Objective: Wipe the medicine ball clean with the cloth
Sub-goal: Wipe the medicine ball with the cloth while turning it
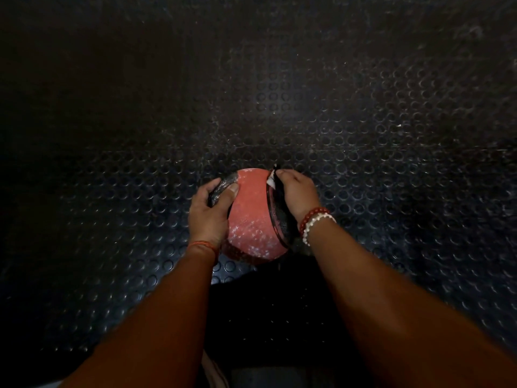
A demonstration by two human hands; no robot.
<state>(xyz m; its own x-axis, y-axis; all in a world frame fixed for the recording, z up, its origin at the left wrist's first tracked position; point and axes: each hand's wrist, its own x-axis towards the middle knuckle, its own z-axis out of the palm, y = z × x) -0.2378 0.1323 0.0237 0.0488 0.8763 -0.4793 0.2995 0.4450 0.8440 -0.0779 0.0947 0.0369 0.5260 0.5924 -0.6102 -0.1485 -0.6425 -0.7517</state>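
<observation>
While the left hand (211, 214) lies spread against the left flank of the medicine ball (251, 214), thumb on the red panel, the right hand (296, 191) pinches a dark cloth (278, 191) against the ball's far right edge, with a white corner poking out beside the thumb. The ball sits on the studded rubber floor (391, 163), held between the two hands and just ahead of the forearms. White specks (251, 233) dot the red panel between the wrists, which suggests most of the wiping is yet to be done. The main risk is rolling: the ball is steadied by one flat palm only and may turn away from the right hand's push if the left eases off. The cloth is bunched small in the grip, so it could slide off the curve or skim past the specks. Beaded bracelets (316, 219) at the right wrist may drag on the surface.
</observation>
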